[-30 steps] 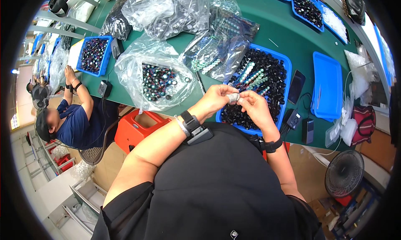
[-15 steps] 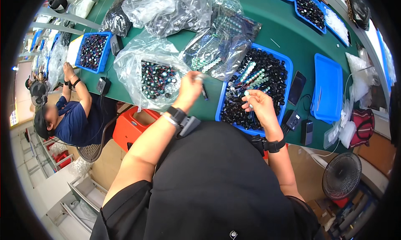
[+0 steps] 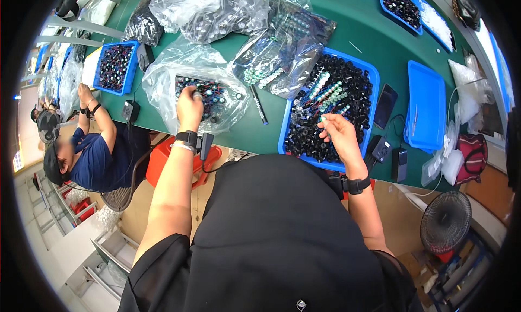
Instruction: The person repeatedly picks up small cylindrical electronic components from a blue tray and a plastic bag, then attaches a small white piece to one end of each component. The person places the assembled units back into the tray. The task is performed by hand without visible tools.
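As my left hand (image 3: 190, 107) hangs over the clear, crumpled plastic bag (image 3: 160, 76) of small round wired parts (image 3: 217, 114), its fingers are curled and I cannot tell whether they grip anything. My right hand (image 3: 337, 134) pinches a small pale-green piece (image 3: 323, 118) between thumb and fingertip, just above the rectangular blue plastic tray (image 3: 374, 87) heaped with small black pieces (image 3: 350, 73).

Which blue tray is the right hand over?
The blue tray just left of the dark phone, holding black parts topped with pale rows. The right hand is over it; the other blue trays lie farther away.
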`<action>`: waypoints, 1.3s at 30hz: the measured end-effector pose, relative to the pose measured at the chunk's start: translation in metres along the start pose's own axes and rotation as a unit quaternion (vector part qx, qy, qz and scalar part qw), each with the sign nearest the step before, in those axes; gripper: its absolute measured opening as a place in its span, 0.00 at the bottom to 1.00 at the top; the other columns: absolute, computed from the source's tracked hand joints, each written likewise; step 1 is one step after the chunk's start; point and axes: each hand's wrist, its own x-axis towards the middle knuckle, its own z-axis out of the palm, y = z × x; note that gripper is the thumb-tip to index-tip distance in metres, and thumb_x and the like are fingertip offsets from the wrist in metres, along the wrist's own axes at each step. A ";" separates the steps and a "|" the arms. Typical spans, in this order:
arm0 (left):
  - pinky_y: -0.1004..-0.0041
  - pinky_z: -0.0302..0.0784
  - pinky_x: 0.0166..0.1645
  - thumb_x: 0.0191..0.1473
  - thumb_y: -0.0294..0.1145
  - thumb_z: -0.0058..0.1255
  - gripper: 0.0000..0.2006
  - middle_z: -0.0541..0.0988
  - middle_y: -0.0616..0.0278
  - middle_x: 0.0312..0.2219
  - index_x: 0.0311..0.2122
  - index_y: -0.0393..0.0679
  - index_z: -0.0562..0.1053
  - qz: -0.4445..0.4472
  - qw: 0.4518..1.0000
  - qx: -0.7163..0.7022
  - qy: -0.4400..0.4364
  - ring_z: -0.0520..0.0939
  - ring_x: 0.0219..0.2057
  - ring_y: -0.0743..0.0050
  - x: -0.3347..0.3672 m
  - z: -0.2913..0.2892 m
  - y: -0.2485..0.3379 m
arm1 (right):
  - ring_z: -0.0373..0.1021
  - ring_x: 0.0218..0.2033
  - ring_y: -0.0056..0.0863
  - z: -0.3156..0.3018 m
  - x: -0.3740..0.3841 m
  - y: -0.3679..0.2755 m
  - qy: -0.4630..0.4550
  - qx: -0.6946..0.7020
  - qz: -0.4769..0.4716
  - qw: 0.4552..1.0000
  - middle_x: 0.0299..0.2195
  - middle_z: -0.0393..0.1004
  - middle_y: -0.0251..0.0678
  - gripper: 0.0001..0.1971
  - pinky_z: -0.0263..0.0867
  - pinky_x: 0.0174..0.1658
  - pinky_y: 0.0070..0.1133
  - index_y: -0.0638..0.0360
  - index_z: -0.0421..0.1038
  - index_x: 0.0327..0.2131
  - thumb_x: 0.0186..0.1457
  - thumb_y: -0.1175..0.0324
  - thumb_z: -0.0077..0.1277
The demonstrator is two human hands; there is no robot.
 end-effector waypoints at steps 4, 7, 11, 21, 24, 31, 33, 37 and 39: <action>0.63 0.69 0.49 0.43 0.32 0.57 0.17 0.76 0.49 0.39 0.41 0.40 0.73 0.218 0.961 0.143 -0.091 0.74 0.44 0.53 -0.026 0.006 0.094 | 0.68 0.25 0.15 -0.006 0.000 0.009 0.030 0.006 -0.019 0.999 0.31 0.74 0.35 0.11 0.63 0.27 0.14 0.64 0.68 0.43 0.57 0.70 0.46; 0.63 0.68 0.50 0.42 0.32 0.58 0.17 0.75 0.52 0.40 0.40 0.40 0.74 0.276 0.889 -0.045 -0.362 0.73 0.45 0.54 -0.077 0.033 0.138 | 0.68 0.25 0.15 -0.008 -0.001 0.012 0.014 0.013 -0.024 1.000 0.31 0.74 0.34 0.11 0.62 0.26 0.13 0.64 0.68 0.43 0.57 0.71 0.46; 0.63 0.70 0.47 0.41 0.28 0.56 0.18 0.74 0.55 0.36 0.42 0.40 0.73 0.356 0.802 -0.024 -0.479 0.73 0.43 0.55 -0.126 0.084 0.145 | 0.69 0.26 0.15 -0.006 -0.010 0.010 0.007 0.020 -0.011 1.000 0.32 0.74 0.34 0.12 0.62 0.26 0.12 0.62 0.69 0.44 0.57 0.70 0.46; 0.74 0.73 0.32 0.48 0.29 0.56 0.12 0.75 0.62 0.24 0.38 0.36 0.71 0.134 0.836 -0.211 -0.489 0.78 0.26 0.76 -0.118 0.070 0.170 | 0.66 0.27 0.12 0.000 -0.023 0.006 -0.036 0.067 -0.044 0.996 0.31 0.73 0.31 0.10 0.60 0.28 0.11 0.62 0.69 0.42 0.57 0.71 0.46; 0.78 0.75 0.36 0.48 0.24 0.55 0.13 0.76 0.67 0.26 0.42 0.35 0.72 -0.019 0.787 -0.309 -0.534 0.78 0.30 0.81 -0.111 0.059 0.176 | 0.66 0.27 0.13 0.005 -0.023 -0.001 -0.063 0.103 -0.055 0.991 0.31 0.73 0.30 0.08 0.60 0.29 0.11 0.62 0.69 0.40 0.56 0.72 0.48; 0.77 0.74 0.44 0.50 0.21 0.52 0.17 0.76 0.56 0.37 0.47 0.34 0.70 -0.151 0.689 -0.473 -0.527 0.78 0.37 0.75 -0.101 0.028 0.190 | 0.66 0.27 0.12 0.013 -0.025 -0.019 -0.057 0.064 -0.066 0.994 0.28 0.71 0.26 0.07 0.59 0.28 0.11 0.60 0.71 0.37 0.55 0.71 0.51; 0.76 0.73 0.45 0.49 0.21 0.52 0.19 0.76 0.56 0.38 0.49 0.34 0.69 -0.130 0.687 -0.483 -0.528 0.77 0.38 0.75 -0.099 0.027 0.189 | 0.65 0.26 0.11 0.015 -0.026 -0.020 -0.050 0.063 -0.077 0.994 0.26 0.71 0.25 0.07 0.59 0.28 0.11 0.59 0.71 0.37 0.54 0.70 0.51; 0.76 0.70 0.48 0.49 0.21 0.52 0.22 0.75 0.59 0.40 0.51 0.35 0.67 -0.108 0.703 -0.446 -0.543 0.75 0.40 0.75 -0.099 0.027 0.187 | 0.64 0.25 0.10 0.016 -0.022 -0.021 -0.059 0.042 -0.087 0.994 0.24 0.70 0.23 0.07 0.58 0.27 0.11 0.58 0.71 0.37 0.54 0.70 0.52; 0.76 0.69 0.49 0.48 0.21 0.52 0.23 0.75 0.59 0.40 0.52 0.35 0.67 -0.107 0.706 -0.444 -0.542 0.75 0.41 0.76 -0.100 0.025 0.189 | 0.64 0.25 0.10 0.017 -0.020 -0.022 -0.061 0.034 -0.090 0.993 0.23 0.69 0.22 0.06 0.57 0.27 0.10 0.58 0.71 0.36 0.54 0.70 0.52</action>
